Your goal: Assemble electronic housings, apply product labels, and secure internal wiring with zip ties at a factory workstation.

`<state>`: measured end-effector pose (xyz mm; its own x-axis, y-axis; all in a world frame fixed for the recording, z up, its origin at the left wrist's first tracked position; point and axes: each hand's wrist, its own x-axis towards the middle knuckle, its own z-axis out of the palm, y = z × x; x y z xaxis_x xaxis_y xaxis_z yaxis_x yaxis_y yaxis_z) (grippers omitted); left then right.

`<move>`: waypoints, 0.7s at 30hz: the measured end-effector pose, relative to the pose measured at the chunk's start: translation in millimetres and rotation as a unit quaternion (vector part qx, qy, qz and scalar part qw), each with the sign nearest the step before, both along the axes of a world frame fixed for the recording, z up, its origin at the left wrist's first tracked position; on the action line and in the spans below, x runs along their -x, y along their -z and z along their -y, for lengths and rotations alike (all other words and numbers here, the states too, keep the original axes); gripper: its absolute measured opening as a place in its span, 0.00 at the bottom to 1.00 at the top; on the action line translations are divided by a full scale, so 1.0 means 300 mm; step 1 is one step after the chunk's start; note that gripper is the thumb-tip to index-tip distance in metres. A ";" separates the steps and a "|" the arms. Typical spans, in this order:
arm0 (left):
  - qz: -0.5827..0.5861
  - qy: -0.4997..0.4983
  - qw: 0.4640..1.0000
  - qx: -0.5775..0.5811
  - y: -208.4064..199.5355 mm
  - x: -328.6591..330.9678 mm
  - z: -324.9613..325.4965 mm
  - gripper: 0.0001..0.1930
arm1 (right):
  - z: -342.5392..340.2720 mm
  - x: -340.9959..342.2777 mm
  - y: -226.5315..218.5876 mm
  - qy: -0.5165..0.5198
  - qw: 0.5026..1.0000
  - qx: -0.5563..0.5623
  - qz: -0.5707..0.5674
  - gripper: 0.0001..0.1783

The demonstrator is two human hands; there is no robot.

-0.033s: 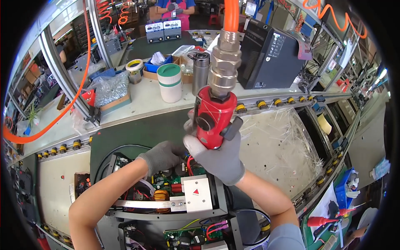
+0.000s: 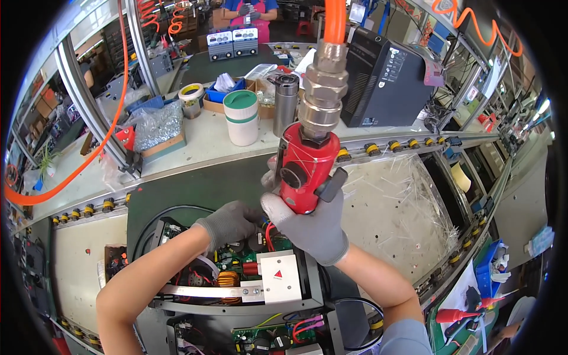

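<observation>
My right hand (image 2: 316,229), in a grey glove, is wrapped round a red air screwdriver (image 2: 305,171). It stands nearly upright, with a metal coupling (image 2: 322,89) and an orange hose (image 2: 335,21) at its top; its tip is hidden by my hand. My left hand (image 2: 232,223), also gloved, is bent with closed fingers over the far end of an opened electronic unit (image 2: 316,290). What those fingers hold, if anything, is hidden. Green circuit board, red wires (image 2: 270,236), a copper coil (image 2: 228,279) and a white plate (image 2: 280,278) show inside the unit.
A second opened unit (image 2: 260,337) lies nearer to me. Behind the roller rail (image 2: 371,148) stand a lidded white cup (image 2: 241,118), a steel flask (image 2: 285,103) and a black computer case (image 2: 378,80). Red-handled tools (image 2: 452,315) lie at the right. Another person (image 2: 251,13) is beyond the bench.
The red air screwdriver with its coupling and hose has shifted very slightly to the right. My left hand stays in place.
</observation>
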<state>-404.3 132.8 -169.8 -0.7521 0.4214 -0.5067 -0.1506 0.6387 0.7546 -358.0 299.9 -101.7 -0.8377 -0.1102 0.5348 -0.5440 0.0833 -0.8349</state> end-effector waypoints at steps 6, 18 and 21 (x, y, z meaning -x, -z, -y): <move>-0.081 0.039 0.980 -0.175 0.204 0.038 0.065 0.12 | 0.049 0.023 -0.017 0.009 0.996 0.051 -0.066 0.19; 0.016 -0.035 0.965 -0.259 0.184 0.021 0.041 0.08 | 0.045 0.021 -0.007 0.004 0.997 0.077 -0.032 0.20; -0.007 -0.023 0.964 -0.264 0.183 0.016 0.044 0.08 | 0.045 0.019 -0.009 0.003 0.998 0.061 -0.002 0.20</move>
